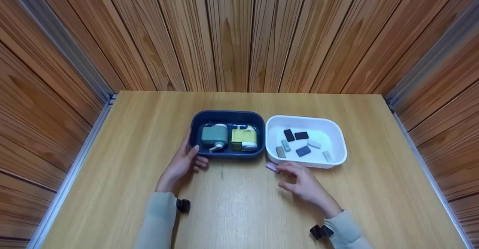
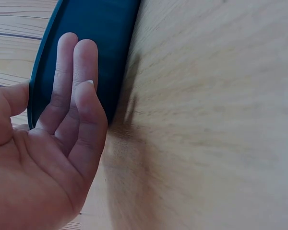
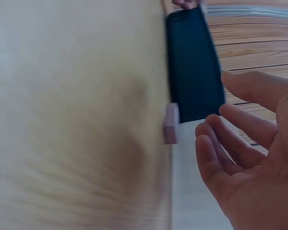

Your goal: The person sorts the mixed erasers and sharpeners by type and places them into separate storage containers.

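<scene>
My left hand [image 1: 182, 161] rests at the front left corner of a navy blue bin [image 1: 227, 154], its thumb at the rim. In the left wrist view its fingers [image 2: 86, 62] lie extended in front of the bin's wall. A green device [image 1: 214, 136] with a crank and a yellow and white one [image 1: 244, 138] sit inside; they look like pencil sharpeners. Just below the white bin [image 1: 306, 120] is a small pink block [image 1: 272, 167], possibly an eraser. My right hand [image 1: 301, 183] is beside it with loosely bent fingers; the right wrist view shows no grip on the block.
Several small blocks lie in the white bin, among them a black one [image 1: 301, 135], a dark blue one [image 1: 303, 151] and a grey one [image 1: 280, 152]. Both bins stand side by side on the wooden table [image 1: 232, 211]. Wood-panelled walls [image 1: 239, 35] enclose it at back and sides.
</scene>
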{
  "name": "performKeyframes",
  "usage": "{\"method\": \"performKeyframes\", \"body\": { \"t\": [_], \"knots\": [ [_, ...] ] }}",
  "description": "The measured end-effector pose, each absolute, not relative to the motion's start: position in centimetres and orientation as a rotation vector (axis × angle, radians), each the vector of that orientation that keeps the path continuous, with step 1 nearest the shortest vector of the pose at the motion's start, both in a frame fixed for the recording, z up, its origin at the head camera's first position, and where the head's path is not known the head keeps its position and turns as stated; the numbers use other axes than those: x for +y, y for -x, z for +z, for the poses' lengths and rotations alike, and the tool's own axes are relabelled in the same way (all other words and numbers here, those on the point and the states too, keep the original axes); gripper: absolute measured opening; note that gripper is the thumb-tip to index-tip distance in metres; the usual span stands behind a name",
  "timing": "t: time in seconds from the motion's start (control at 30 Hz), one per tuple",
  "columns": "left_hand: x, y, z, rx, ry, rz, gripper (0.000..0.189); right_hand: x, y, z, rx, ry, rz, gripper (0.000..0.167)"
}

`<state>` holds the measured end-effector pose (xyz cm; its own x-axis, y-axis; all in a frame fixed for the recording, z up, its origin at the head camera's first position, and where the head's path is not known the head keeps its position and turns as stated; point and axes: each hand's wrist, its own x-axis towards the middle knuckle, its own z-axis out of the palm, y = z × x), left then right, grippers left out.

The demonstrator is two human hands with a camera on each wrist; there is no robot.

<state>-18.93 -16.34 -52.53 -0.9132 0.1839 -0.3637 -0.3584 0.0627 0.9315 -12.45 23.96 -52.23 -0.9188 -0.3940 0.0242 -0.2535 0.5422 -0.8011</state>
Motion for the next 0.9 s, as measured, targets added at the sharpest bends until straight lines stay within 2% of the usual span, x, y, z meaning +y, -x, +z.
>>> {"method": "performKeyframes", "body": {
  "t": [0.33,0.63,0.9],
  "knots": [
    [-16.39,19.01,-52.67,1.948,0.189,1.912,0.064,23.26,12.63,-52.61,2.570,0.465,-1.259,0.055],
    [-16.36,18.97,-52.64,1.956,0.190,1.911,0.063,23.34,12.89,-52.81,2.571,0.510,-1.244,0.045],
    [-16.39,18.92,-52.53,1.953,0.135,1.922,0.063,23.10,13.04,-53.01,2.511,0.511,-1.257,0.052]
  ]
}}
